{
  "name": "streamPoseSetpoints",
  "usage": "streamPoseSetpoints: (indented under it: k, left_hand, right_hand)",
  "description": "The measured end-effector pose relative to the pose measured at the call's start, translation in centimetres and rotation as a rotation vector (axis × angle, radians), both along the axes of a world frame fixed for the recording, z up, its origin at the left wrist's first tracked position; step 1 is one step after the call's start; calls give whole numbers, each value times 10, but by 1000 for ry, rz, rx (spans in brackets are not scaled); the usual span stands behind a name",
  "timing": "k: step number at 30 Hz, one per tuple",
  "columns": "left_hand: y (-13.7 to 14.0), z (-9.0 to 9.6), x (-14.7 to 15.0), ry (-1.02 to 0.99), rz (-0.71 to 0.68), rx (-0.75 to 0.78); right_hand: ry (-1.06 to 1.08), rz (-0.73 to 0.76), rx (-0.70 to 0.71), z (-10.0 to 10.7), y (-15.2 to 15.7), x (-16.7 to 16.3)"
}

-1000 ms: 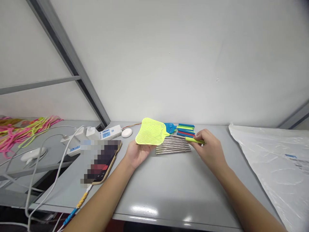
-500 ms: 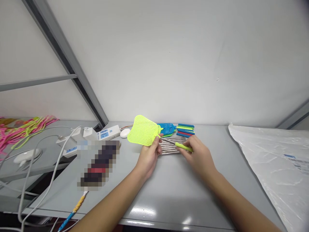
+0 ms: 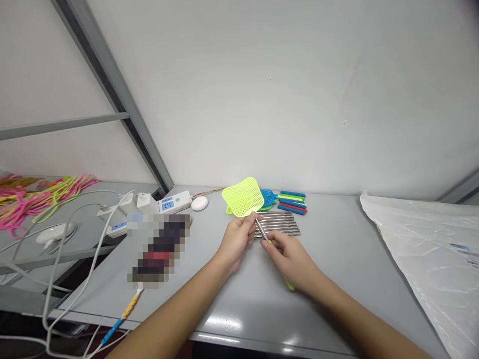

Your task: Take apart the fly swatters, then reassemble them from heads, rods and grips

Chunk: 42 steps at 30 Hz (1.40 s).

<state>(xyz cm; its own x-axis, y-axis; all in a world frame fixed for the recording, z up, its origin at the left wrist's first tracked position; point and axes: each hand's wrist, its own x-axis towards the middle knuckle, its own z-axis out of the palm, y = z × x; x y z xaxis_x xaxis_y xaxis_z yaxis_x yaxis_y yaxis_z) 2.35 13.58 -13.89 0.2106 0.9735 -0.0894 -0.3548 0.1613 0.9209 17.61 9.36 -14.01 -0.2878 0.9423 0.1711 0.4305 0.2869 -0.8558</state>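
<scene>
A yellow-green fly swatter [image 3: 244, 197] is held in both hands over the table. My left hand [image 3: 236, 239] pinches it at the neck, where the mesh head meets the metal rod. My right hand [image 3: 290, 257] is closed around the swatter's handle, whose end shows below the palm. Behind and under the hands lie several metal rods [image 3: 284, 223] side by side. Beyond them are blue swatter heads [image 3: 268, 198], partly hidden by the yellow-green one. Coloured handles [image 3: 292, 199] in blue, green and red lie stacked to the right of these heads.
White power strips [image 3: 175, 202] with plugs and cables stand at the left, beside a round white object [image 3: 199, 203]. A pixelated object [image 3: 160, 252] lies on the grey table [image 3: 239, 309]. White plastic sheeting [image 3: 419, 249] covers the right side; pink and yellow cords [image 3: 56, 197] lie far left.
The swatter has turned so its head points more away from me and its handle toward me. My right hand has moved nearer and slightly left, up against the rod.
</scene>
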Motion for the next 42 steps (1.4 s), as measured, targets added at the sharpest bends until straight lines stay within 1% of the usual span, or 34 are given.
streamPoseSetpoints:
  k: [5,13,20,32,42]
  left_hand:
    - [-1,1,1,45,-39,-38]
    - [1,-5,2,55,-57,-37]
    - [4,-8,-1,-10,-10,-7]
    - [5,-6,0,4,48,56]
    - [7,-1,-5,-13,122,58]
  right_hand:
    - [81,-14,-59,-6,2,-2]
    - [90,-39,-84,-11,4,-3]
    - [76,-25,-73,-7,7,-2]
    - [12,-13,-55,-6,10,-3]
    - [-68,18,-24,-3,9,-4]
